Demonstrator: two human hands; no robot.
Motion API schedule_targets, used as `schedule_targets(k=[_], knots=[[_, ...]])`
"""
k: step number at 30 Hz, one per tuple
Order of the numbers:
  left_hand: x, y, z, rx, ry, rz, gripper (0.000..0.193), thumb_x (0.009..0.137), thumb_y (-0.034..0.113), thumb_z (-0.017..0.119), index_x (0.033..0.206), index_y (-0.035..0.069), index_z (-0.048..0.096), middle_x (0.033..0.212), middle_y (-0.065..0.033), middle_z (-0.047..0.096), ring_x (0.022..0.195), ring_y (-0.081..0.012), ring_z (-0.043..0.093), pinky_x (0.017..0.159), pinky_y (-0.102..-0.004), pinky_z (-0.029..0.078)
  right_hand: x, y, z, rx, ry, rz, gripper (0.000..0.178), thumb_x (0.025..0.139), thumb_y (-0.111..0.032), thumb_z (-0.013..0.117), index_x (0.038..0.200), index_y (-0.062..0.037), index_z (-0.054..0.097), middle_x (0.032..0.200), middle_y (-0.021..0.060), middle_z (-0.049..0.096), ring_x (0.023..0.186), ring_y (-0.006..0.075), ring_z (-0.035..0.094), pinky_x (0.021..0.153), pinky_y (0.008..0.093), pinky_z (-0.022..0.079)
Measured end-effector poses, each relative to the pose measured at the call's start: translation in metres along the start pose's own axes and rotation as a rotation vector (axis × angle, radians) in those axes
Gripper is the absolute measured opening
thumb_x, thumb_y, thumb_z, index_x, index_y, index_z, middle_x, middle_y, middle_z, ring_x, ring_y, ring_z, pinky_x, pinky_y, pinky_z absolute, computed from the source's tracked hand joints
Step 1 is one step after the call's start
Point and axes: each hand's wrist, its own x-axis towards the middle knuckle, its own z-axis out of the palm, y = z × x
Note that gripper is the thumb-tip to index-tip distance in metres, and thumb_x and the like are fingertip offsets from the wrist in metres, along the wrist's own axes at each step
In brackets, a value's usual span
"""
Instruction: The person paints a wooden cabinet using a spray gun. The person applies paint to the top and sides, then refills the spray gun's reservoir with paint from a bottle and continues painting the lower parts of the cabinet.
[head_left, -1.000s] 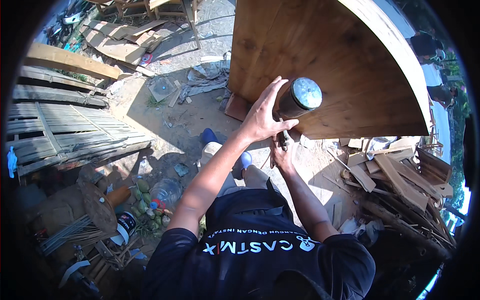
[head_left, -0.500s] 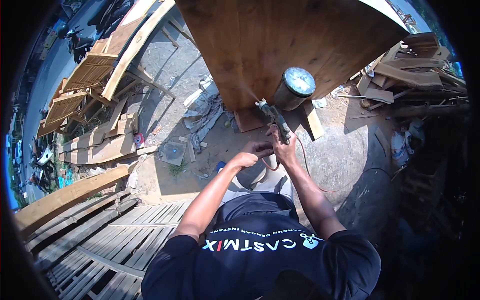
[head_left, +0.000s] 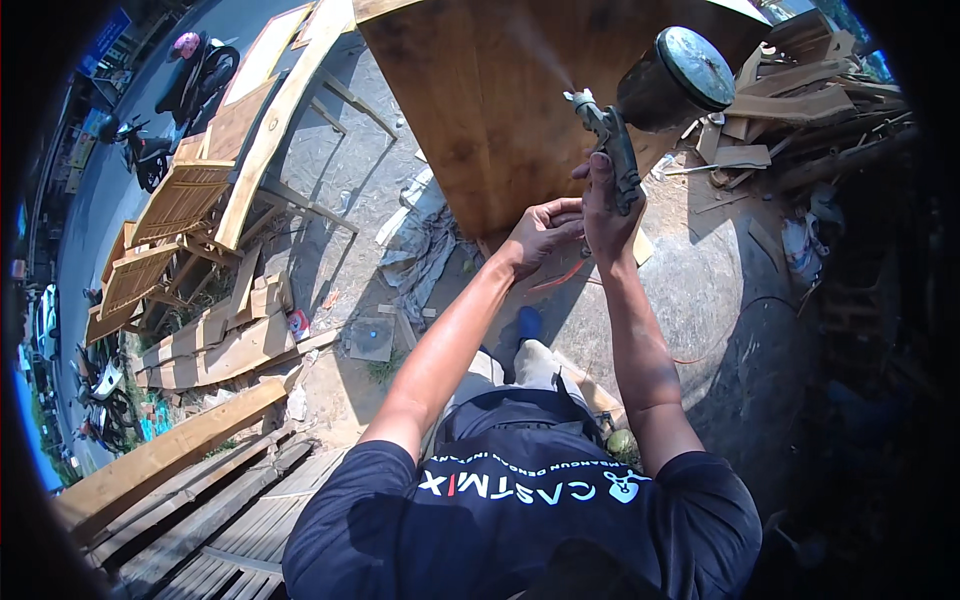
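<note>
My right hand (head_left: 612,215) is wrapped round the handle of a spray gun (head_left: 608,135), with a finger at its trigger. Its dark round paint cup (head_left: 645,92) with a pale, stained lid sits to the right of the nozzle. A fine mist leaves the nozzle toward a brown wooden panel (head_left: 470,110). Close beside the gun's lower end, my left hand (head_left: 545,235) has its fingers curled together; whether anything is in them is hidden. A thin red hose (head_left: 560,281) hangs below both hands.
Crumpled grey cloth (head_left: 420,250) lies left of the panel. Slatted wooden pieces (head_left: 185,205) and long boards stand farther left, near parked motorbikes (head_left: 200,80). Scrap wood (head_left: 800,110) is piled at the right. A slatted bamboo surface (head_left: 235,530) is at the lower left.
The spray gun and both hands have moved up and to the right, raising the nozzle along the panel. Mist comes out in both frames. My feet show more below.
</note>
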Motion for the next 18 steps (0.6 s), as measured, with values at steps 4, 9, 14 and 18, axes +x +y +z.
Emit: schedule_targets(k=[4,9,14,18], knots=[[-0.004,0.015,-0.015,0.067,0.023,0.084,0.055,0.102,0.014,0.071,0.152,0.006,0.05,0.142,-0.0113,0.065,0.125,-0.0189,0.065,0.106,-0.0326,0.052,0.034,-0.01,0.007,-0.213,0.028,-0.14,0.039,0.106,-0.04,0.065,0.103,-0.0022,0.074,0.076,0.0027,0.07,0.062,0.0073,0.056,0.059,0.0282,0.044],[-0.073,-0.082,-0.126,0.255,0.472,-0.138,0.053,0.099,0.023,0.076,0.147,0.008,0.057,0.131,-0.0076,0.07,0.118,-0.0158,0.067,0.102,-0.033,0.053,0.046,0.019,0.01,-0.319,-0.048,-0.058,0.044,0.103,-0.043,0.07,0.092,-0.0005,0.072,0.069,0.0053,0.068,0.066,0.0122,0.065,0.062,0.0316,0.05],[-0.225,-0.28,-0.248,0.481,0.816,-0.312,0.046,0.094,0.019,0.079,0.135,0.005,0.065,0.117,-0.016,0.077,0.106,-0.0221,0.075,0.092,-0.0347,0.058,0.022,0.091,0.018,-0.272,-0.148,0.115,0.046,0.103,-0.045,0.07,0.092,-0.0001,0.072,0.068,0.0016,0.065,0.064,0.0098,0.06,0.058,0.0291,0.046],[-0.274,-0.319,-0.197,0.982,0.5,-0.936,0.062,0.088,0.04,0.08,0.139,0.009,0.063,0.13,-0.0252,0.07,0.123,-0.0389,0.068,0.105,-0.0468,0.053,-0.007,0.179,0.005,-0.373,-0.131,0.225,0.044,0.103,-0.043,0.07,0.092,-0.0005,0.069,0.067,0.0012,0.064,0.062,0.0085,0.059,0.058,0.0285,0.046]])
